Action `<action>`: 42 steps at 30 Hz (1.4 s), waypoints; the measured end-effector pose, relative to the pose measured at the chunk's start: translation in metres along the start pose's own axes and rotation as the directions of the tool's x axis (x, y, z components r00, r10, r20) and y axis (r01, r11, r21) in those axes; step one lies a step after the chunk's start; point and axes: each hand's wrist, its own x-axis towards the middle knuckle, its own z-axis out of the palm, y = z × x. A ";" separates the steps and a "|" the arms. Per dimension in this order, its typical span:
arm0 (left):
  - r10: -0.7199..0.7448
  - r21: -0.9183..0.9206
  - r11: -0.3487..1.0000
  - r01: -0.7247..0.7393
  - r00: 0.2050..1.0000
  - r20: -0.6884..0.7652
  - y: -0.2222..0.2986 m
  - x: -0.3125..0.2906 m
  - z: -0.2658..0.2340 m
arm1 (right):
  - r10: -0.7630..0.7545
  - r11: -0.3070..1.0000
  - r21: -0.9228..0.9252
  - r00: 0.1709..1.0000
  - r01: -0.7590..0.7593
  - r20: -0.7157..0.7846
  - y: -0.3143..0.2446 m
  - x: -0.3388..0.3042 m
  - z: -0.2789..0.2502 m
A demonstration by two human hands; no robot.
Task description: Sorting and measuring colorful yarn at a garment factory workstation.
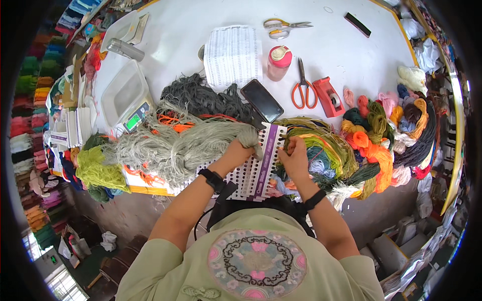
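A big bundle of pale grey yarn (175, 143) lies across the near edge of the table. My left hand (237, 154) is closed on the yarn's gathered right end. Right beside it, a white card with a purple stripe (268, 150) and rows of punched holes along its sides stands tilted toward me. The fingers of my right hand (295, 159) are pinched together at the card's right edge; a dark strand seems to show at the fingertips. More punched cards (243, 175) lie beneath my left wrist. Dark grey yarn (201, 98) is heaped behind the pale bundle.
Behind the yarn are a phone (262, 100), orange-handled scissors (304, 93), a red tape dispenser (329, 98), a pink-lidded bottle (279, 62) and a printed sheet (232, 55). Coloured skeins (371, 150) crowd the right. A plastic tub (123, 93) and scale (134, 121) stand left.
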 end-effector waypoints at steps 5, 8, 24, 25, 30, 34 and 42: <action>0.096 -0.185 0.980 -0.079 0.992 0.085 0.007 -0.011 -0.007 | 0.233 0.651 0.437 0.712 -0.620 0.662 -0.010 0.022 -0.008; 0.208 0.182 0.956 -0.229 0.970 0.127 0.007 -0.005 -0.016 | 0.196 0.681 0.479 0.769 -0.554 0.609 0.001 0.021 0.001; -0.047 -0.011 0.999 0.047 0.999 0.018 0.013 -0.017 -0.029 | 0.287 0.559 0.531 0.749 -0.637 0.597 0.020 0.026 0.001; -0.061 -0.077 0.995 0.062 0.998 0.011 0.014 -0.019 -0.025 | 0.264 0.562 0.545 0.759 -0.622 0.595 0.021 0.026 0.002; 0.014 0.269 0.963 -0.004 0.999 -0.033 -0.003 -0.004 -0.033 | 0.257 0.616 0.525 0.780 -0.587 0.570 0.029 0.024 0.015; 0.038 0.415 0.910 -0.030 0.999 -0.012 -0.001 -0.002 -0.046 | 0.293 0.680 0.517 0.839 -0.520 0.459 0.034 0.022 0.031; -0.006 -0.565 0.822 0.073 0.993 0.120 0.041 -0.071 -0.118 | 0.249 0.968 -0.052 0.964 -0.245 0.092 0.005 0.017 0.024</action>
